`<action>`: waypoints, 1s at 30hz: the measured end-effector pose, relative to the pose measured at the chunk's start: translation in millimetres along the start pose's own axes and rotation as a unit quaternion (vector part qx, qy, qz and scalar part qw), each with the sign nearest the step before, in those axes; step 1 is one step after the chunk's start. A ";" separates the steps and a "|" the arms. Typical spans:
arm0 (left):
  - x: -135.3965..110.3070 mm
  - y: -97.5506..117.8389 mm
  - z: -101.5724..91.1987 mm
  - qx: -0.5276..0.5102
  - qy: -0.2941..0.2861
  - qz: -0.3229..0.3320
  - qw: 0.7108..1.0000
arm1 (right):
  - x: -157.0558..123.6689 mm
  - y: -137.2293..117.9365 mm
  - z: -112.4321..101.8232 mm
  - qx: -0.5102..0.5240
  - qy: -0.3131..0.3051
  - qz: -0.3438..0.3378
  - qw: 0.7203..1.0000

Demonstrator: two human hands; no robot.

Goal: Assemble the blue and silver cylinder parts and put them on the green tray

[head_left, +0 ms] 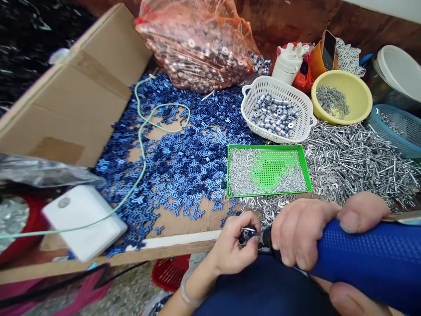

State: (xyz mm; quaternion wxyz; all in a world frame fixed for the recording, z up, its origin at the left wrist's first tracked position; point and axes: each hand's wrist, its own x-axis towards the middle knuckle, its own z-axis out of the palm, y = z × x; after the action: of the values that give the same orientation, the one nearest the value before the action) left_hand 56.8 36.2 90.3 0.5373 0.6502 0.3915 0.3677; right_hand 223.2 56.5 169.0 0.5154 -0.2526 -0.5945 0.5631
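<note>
My left hand [235,245] is closed, its thumb and fingers pinching a small blue-and-silver part [247,233] just past the table's front edge. The fingers cover much of that part. My right hand [299,232] is wrapped around a blue power screwdriver [368,259] with a dimpled grip. The tool lies level and its black nose points left. Its tip meets the small part or is very close to it; the fingers hide the exact contact. Nearest beyond both hands is a green perforated tray [227,171] holding tiny silver pieces.
Blue Y-shaped pieces [184,175] cover the table's middle. Silver pins [362,162] are heaped at right. A white basket [250,118], yellow bowl [362,98], white bottle [285,68] and orange bag [197,48] stand behind. A green cord [142,145] runs past a white box [85,224] at left.
</note>
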 end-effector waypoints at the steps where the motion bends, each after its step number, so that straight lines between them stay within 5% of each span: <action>1: -0.1 0.1 -0.3 -0.002 -0.007 -0.008 1.000 | 1.2 0.2 3.8 0.030 0.005 -0.013 0.999; 5: 0.3 -1.1 -1.5 -0.021 -0.031 -0.053 0.998 | 7.2 -6.2 26.8 0.068 0.150 -0.023 0.986; 8: -0.2 -6.6 -0.7 -0.105 -0.018 -0.083 0.991 | 8.2 -13.3 32.3 0.061 0.170 -0.033 0.983; 13: -1.7 -21.0 3.5 -0.388 0.035 -0.129 0.912 | 16.6 -5.8 5.6 -0.025 0.220 -0.078 0.972; 16: 2.8 -21.4 1.5 -0.446 0.042 -0.128 0.885 | 30.3 16.5 -16.5 -0.180 0.339 -0.137 0.913; 19: 11.1 -12.6 -5.1 -0.534 0.050 -0.134 0.833 | 39.2 40.0 -33.4 -0.273 0.410 -0.121 0.862; 22: 19.0 0.5 -11.3 -0.579 0.085 -0.124 0.801 | 32.9 52.5 -38.5 -0.356 0.388 -0.081 0.846; 25: 23.9 14.4 -12.7 -0.569 0.135 -0.080 0.807 | 10.8 56.1 -26.5 -0.472 0.414 -0.109 0.771; 27: 25.2 23.6 -10.6 -0.555 0.164 -0.042 0.814 | -7.0 57.1 -10.0 -0.508 0.394 -0.149 0.752; 30: 25.1 34.5 -5.3 -0.533 0.198 0.012 0.823 | -25.9 59.3 17.3 -0.452 0.136 -0.069 0.879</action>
State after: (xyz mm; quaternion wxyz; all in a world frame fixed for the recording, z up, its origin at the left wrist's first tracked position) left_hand 66.6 57.0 126.5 0.7064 0.1806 0.2247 0.6464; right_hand 199.9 40.7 108.1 0.4585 -0.4909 -0.7241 0.1563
